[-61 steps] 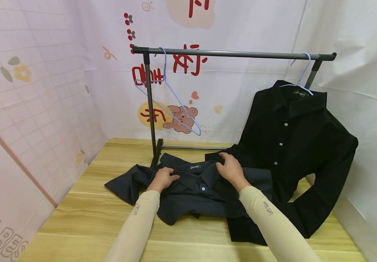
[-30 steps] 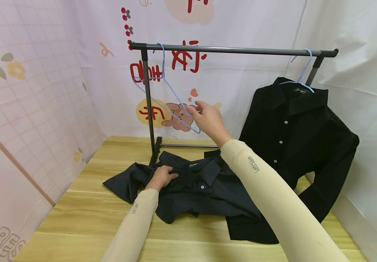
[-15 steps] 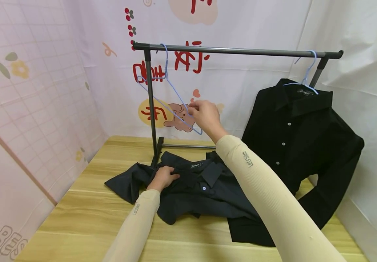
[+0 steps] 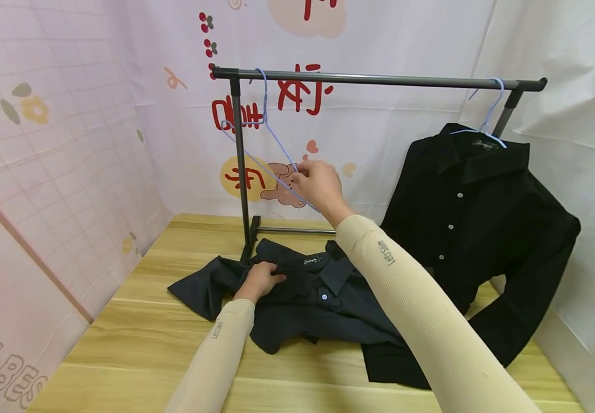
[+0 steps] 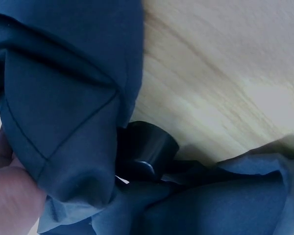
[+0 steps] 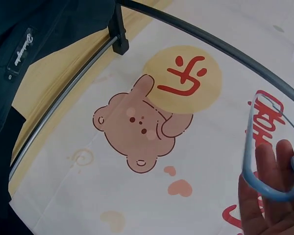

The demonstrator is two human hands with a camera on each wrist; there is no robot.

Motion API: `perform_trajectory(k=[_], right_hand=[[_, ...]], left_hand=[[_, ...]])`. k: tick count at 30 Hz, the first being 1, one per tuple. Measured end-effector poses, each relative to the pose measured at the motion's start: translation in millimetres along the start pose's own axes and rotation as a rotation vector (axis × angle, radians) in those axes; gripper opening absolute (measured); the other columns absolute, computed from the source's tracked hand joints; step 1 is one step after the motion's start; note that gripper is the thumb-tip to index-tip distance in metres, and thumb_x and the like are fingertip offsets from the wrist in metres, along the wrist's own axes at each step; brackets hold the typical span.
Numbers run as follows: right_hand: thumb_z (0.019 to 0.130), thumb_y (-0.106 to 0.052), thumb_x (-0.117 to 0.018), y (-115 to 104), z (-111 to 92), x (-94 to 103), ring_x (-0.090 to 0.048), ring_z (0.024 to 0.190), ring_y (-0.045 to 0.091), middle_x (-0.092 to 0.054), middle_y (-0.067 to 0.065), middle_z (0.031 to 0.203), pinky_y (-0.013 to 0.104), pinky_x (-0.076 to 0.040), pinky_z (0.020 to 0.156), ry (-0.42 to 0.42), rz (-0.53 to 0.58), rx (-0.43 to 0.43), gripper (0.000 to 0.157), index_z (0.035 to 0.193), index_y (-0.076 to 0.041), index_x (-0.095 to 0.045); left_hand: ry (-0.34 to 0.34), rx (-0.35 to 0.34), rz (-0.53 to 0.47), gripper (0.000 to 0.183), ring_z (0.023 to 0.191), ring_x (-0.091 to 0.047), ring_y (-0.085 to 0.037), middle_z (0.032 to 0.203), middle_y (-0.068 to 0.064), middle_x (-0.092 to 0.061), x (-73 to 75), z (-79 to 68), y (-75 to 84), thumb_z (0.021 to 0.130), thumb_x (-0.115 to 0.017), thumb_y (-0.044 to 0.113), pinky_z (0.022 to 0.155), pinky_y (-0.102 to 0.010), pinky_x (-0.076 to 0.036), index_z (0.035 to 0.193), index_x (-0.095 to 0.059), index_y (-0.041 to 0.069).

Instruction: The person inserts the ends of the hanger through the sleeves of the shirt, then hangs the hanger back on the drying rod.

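A dark button-up shirt (image 4: 297,321) lies spread on the table, collar toward the rack. My left hand (image 4: 260,281) grips it beside the collar; in the left wrist view only part of that hand (image 5: 14,196) shows past the folded cloth (image 5: 63,122). A light blue wire hanger (image 4: 281,147) hangs from the rack's left end. Raised above the shirt, my right hand (image 4: 322,182) holds the hanger's right side between thumb and fingers. In the right wrist view the hanger's bend (image 6: 247,166) crosses the fingers of that hand (image 6: 274,196).
A dark metal rack (image 4: 380,79) stands at the back of the wooden table (image 4: 137,355), its left post (image 4: 241,166) just behind the shirt. At right, a black shirt (image 4: 483,218) hangs on another blue hanger (image 4: 492,115), its lower part on the table. Printed cloth backs the table.
My right hand has left the shirt on the table, risen to the hanger and taken hold of its right side. The left hand has stayed on the shirt.
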State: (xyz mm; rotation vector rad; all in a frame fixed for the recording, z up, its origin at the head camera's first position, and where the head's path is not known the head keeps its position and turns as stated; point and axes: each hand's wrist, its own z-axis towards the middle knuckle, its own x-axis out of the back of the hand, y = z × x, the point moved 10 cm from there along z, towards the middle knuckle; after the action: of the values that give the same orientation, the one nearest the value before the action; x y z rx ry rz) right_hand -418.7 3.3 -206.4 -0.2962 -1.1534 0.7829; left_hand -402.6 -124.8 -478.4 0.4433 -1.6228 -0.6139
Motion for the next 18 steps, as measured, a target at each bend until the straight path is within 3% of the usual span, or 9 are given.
perform_trajectory(k=[6,11,18], right_hand=[[0.104,-0.019,-0.055,6.1,-1.3,13.5,-0.071,0.087,0.015,-0.073,0.005,0.103,0.029,-0.053,0.074,0.126,0.152,-0.019,0.028,0.125,-0.007,-0.068],[0.104,-0.018,-0.055,9.3,-2.8,30.1,-0.071,0.085,0.016,-0.074,0.006,0.097,0.027,-0.053,0.074,0.241,0.193,0.044,0.024,0.117,-0.006,-0.071],[0.103,-0.021,-0.056,33.7,-15.9,41.2,-0.069,0.099,0.019,-0.071,0.006,0.111,0.038,-0.051,0.079,0.262,0.184,0.097,0.024,0.118,-0.008,-0.070]], left_hand=[[-0.002,0.006,-0.012,0.024,0.075,-0.054,-0.022,0.080,-0.005,-0.058,-0.1,-2.1,0.0,0.098,-0.064,0.025,0.072,-0.037,-0.042,0.082,-0.062,0.009],[0.010,0.010,-0.030,0.027,0.070,-0.051,-0.021,0.073,-0.005,-0.053,2.8,-4.9,0.5,0.099,-0.064,0.024,0.069,-0.035,-0.040,0.077,-0.058,0.009],[0.012,0.027,-0.057,0.026,0.068,-0.050,-0.020,0.071,-0.004,-0.050,3.2,-7.5,1.9,0.098,-0.064,0.024,0.067,-0.033,-0.039,0.077,-0.060,0.010]])
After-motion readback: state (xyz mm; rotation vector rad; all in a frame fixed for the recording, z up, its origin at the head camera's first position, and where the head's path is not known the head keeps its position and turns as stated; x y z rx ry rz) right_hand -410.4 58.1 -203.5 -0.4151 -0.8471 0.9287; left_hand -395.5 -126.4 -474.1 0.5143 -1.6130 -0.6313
